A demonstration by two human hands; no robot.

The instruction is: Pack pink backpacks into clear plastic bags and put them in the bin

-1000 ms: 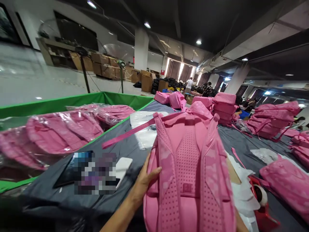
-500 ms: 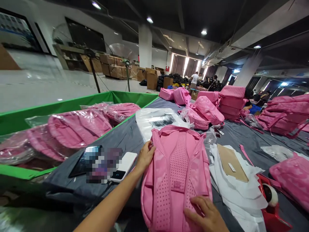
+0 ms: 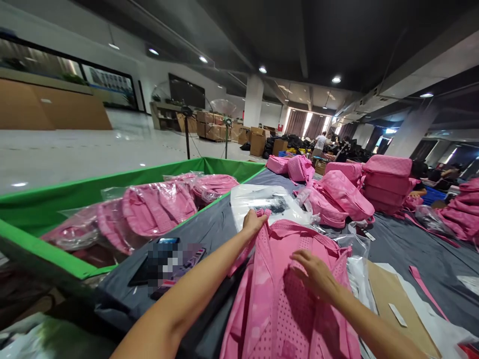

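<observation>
1. While the pink backpack [image 3: 275,304] lies at the near edge of the table [image 3: 398,249], its shoulder-strap side faces up and its lower end runs out of view.
2. Left hand [image 3: 253,222]: grip closed on a pink strap [image 3: 263,215] at the upper left corner of the backpack.
3. Right hand [image 3: 312,273]: grip relaxed, fingers spread over the back panel. Whether the fingertips touch the panel, one cannot tell.
4. Plastic bag [image 3: 245,199]: flat on the table, just beyond the top of the backpack.
5. Cardboard sheet [image 3: 391,294]: on white sheets [image 3: 441,309], right of the backpack, toward the near right corner of the table. A pale slip [image 3: 397,315] lies on it.
6. Dark device [image 3: 140,271]: near the left edge of the table, partly blurred.
7. Green bin [image 3: 56,249]: along the left edge of the table, containing wrapped backpacks [image 3: 155,207] in clear plastic.
8. Pink bag stack [image 3: 387,183]: toward the far edge of the table.
</observation>
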